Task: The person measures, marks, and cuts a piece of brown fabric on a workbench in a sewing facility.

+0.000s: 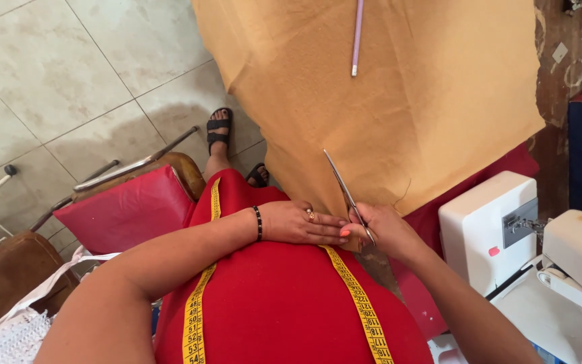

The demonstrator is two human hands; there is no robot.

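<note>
At the near edge of the tan woven cloth [385,101], the right hand [385,229] grips steel scissors [345,192], blades raised; the left hand [301,224] lies flat, fingers extended, touching the cloth's edge.

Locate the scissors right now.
Head view, centre: the scissors are in the right hand, blades angled up-left over the tan cloth, beside the left hand.

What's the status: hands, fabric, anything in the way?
Right hand shut on scissors, blades into orange fabric edge. Left hand flat, pinning fabric beside the cut. Pink pencil lying farther up, off the blades.
</note>
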